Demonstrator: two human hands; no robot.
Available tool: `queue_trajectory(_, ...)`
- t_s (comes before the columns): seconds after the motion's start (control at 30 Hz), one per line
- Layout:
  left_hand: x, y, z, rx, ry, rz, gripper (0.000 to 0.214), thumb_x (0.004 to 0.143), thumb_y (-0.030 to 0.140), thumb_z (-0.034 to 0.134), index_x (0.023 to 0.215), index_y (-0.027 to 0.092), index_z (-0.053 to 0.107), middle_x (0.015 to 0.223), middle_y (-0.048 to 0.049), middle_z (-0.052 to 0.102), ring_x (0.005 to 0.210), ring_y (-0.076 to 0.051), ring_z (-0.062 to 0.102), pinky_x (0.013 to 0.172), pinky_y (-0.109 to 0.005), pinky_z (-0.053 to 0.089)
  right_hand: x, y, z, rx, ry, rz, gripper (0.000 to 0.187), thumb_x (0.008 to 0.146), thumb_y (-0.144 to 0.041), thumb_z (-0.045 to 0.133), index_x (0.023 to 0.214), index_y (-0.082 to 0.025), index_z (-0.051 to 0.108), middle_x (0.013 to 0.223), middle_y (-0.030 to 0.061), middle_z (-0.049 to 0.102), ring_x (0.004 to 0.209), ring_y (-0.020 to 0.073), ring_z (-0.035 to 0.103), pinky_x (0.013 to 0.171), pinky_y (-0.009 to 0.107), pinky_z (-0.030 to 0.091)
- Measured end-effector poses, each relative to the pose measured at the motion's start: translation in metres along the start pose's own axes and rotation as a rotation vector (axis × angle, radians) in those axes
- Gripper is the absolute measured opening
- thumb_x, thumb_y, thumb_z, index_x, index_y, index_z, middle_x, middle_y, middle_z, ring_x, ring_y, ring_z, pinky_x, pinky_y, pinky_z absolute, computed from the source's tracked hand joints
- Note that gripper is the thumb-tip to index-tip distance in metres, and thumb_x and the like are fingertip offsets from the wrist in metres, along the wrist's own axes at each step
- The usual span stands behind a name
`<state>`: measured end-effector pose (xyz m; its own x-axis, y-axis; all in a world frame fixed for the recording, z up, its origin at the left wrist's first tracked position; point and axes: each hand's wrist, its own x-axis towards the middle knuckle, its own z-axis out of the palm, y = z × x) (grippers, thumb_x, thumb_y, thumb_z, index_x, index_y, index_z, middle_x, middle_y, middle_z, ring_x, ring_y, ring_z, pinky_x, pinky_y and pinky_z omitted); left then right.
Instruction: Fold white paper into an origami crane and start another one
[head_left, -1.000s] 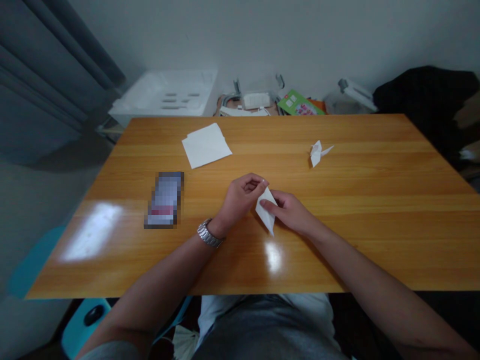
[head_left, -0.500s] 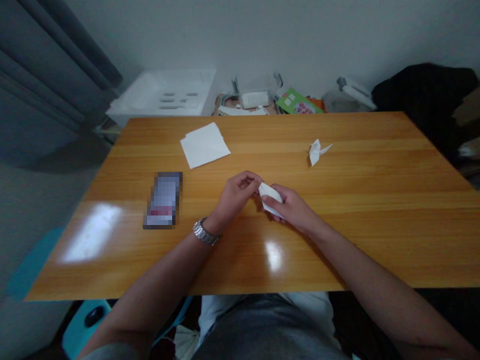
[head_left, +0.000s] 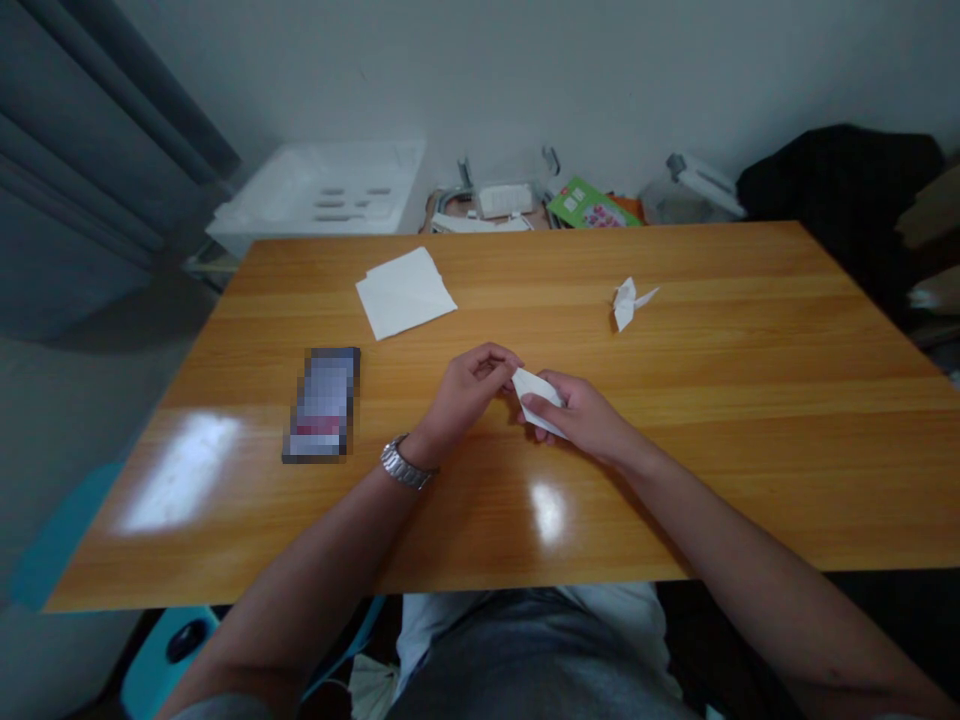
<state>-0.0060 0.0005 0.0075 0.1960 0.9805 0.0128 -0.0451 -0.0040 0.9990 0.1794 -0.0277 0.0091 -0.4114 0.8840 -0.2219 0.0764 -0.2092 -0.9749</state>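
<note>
A small folded piece of white paper is held just above the middle of the table. My right hand grips it, thumb on top and fingers underneath. At its upper left corner, my left hand is closed in a pinch, thumb against the fingers. The fingertips there cover the very tip of the paper. A folded white paper crane rests on the table to the upper right of my hands. Sheets of white paper lie stacked to the upper left.
A blurred-out phone lies left of my hands on the wooden table. Behind the far edge are a white plastic tray, a green booklet and a dark cloth-like heap. A blue stool stands below at left.
The whole view has shifted slightly. Both hands stay on the folded paper in nearly the same pose, with only small finger movement.
</note>
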Motion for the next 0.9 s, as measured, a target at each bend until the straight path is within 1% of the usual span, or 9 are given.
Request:
queue_trajectory(0.1, 0.0, 0.003, -0.002, -0.044, -0.061, 0.019, 0.019, 0.088, 0.034, 0.07, 0.095, 0.017, 0.071, 0.084, -0.0029, 0.07, 0.073, -0.012, 0.065, 0.07, -0.024, 0.054, -0.001, -0.002, -0.002, 0.031, -0.001, 0.001, 0.042, 0.089, -0.056, 0.071, 0.098, -0.018, 0.06, 0.082, 0.0044, 0.073, 0.057, 0.0118, 0.064, 0.052, 0.025, 0.052)
queue_trajectory(0.23, -0.001, 0.005, -0.005, -0.098, -0.153, 0.04, 0.024, 0.089, 0.037, 0.073, 0.103, 0.017, 0.071, 0.092, -0.0045, 0.071, 0.079, -0.012, 0.067, 0.075, -0.026, 0.056, -0.002, -0.003, -0.004, 0.084, -0.001, -0.012, 0.041, 0.089, -0.055, 0.072, 0.1, -0.018, 0.061, 0.084, 0.0045, 0.073, 0.058, 0.0118, 0.064, 0.054, 0.026, 0.053)
queue_trajectory(0.6, 0.002, 0.002, -0.006, -0.104, -0.137, 0.077, 0.028, 0.086, 0.038, 0.078, 0.099, 0.015, 0.07, 0.085, -0.0033, 0.07, 0.077, -0.012, 0.066, 0.074, -0.025, 0.055, -0.004, -0.006, -0.004, 0.064, -0.028, -0.046, 0.042, 0.088, -0.057, 0.072, 0.097, -0.018, 0.059, 0.084, 0.0043, 0.073, 0.059, 0.0114, 0.064, 0.053, 0.024, 0.052)
queue_trajectory(0.77, 0.002, -0.005, -0.005, -0.138, -0.14, 0.006, 0.031, 0.088, 0.041, 0.076, 0.104, 0.015, 0.07, 0.084, -0.0035, 0.071, 0.077, -0.013, 0.066, 0.074, -0.026, 0.055, -0.005, -0.009, -0.004, 0.041, -0.014, -0.054, 0.043, 0.089, -0.058, 0.071, 0.097, -0.018, 0.059, 0.084, 0.0039, 0.073, 0.059, 0.0108, 0.063, 0.054, 0.023, 0.052)
queue_trajectory(0.83, 0.002, -0.007, -0.003, -0.174, -0.158, -0.038, 0.031, 0.089, 0.043, 0.074, 0.101, 0.014, 0.07, 0.083, -0.0035, 0.071, 0.075, -0.013, 0.066, 0.073, -0.026, 0.054, -0.005, -0.009, -0.004, 0.031, -0.003, -0.059, 0.043, 0.088, -0.059, 0.071, 0.097, -0.018, 0.059, 0.084, 0.0036, 0.072, 0.059, 0.0108, 0.063, 0.054, 0.023, 0.052)
queue_trajectory(0.9, 0.001, -0.007, -0.002, -0.183, -0.165, -0.055, 0.031, 0.09, 0.044, 0.073, 0.094, 0.014, 0.071, 0.08, -0.003, 0.07, 0.073, -0.012, 0.065, 0.071, -0.024, 0.052, -0.005, -0.009, -0.004, 0.024, 0.004, -0.067, 0.043, 0.089, -0.059, 0.071, 0.097, -0.018, 0.059, 0.083, 0.0032, 0.072, 0.059, 0.0104, 0.062, 0.053, 0.023, 0.052)
